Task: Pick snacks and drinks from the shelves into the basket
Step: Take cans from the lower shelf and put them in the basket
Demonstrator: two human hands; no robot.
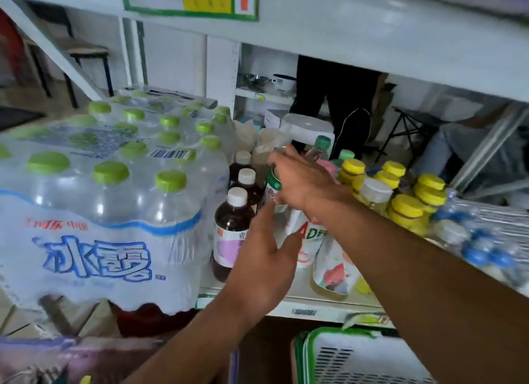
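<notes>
At frame centre the right hand [303, 180] curls round the top of a green-capped bottle [273, 187] standing on the shelf [297, 300], among dark bottles [233, 226] to its left and white cartons [307, 240] in front. The left hand [264, 265] reaches in below it, fingers spread and holding nothing, near the cartons. The basket [312, 346] waits at lower right, under the shelf edge; what it holds is hidden. To do this well, I would lift the bottle straight up until it clears its neighbours, steady the cartons with the free hand, then carry it back and down to the basket.
</notes>
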